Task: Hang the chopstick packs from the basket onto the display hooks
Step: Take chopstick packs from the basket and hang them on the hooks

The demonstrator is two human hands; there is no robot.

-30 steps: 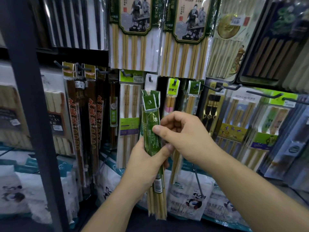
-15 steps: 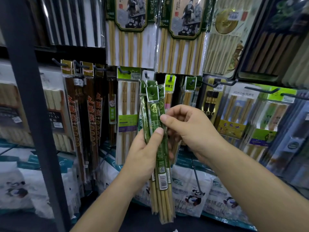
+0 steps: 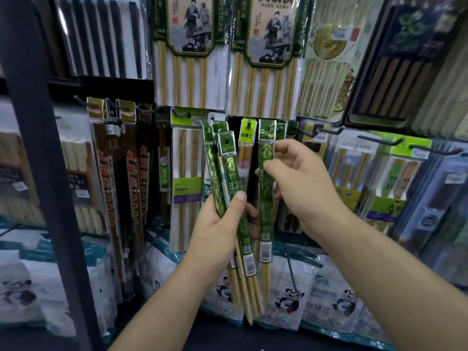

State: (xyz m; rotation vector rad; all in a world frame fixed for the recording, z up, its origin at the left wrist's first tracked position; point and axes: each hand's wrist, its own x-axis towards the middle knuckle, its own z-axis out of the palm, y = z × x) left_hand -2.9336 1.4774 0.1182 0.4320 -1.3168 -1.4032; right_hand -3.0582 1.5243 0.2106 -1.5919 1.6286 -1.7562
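Note:
My left hand [image 3: 217, 231] grips a bundle of green chopstick packs [image 3: 228, 173], fanned upright in front of the display, thumb pressed across them. My right hand [image 3: 301, 183] pinches a single green pack [image 3: 265, 198] between thumb and fingers, held upright just right of the bundle and apart from it. Its hang-hole top [image 3: 267, 131] sits level with the row of display hooks. A hook [image 3: 249, 122] with a yellow-green tagged pack lies between the bundle and the single pack. The basket is out of view.
Hanging chopstick packs fill the wall: dark brown ones [image 3: 131, 168] at left, large bamboo sets [image 3: 192, 46] above, boxed sets at right. Black hooks [image 3: 379, 141] stick out on the right. A dark metal post [image 3: 43, 160] stands at left. Panda-printed bags [image 3: 291, 295] lie below.
My right hand has pulled one green pack out of the bundle and moved it right and up. The left hand has kept hold of the other packs.

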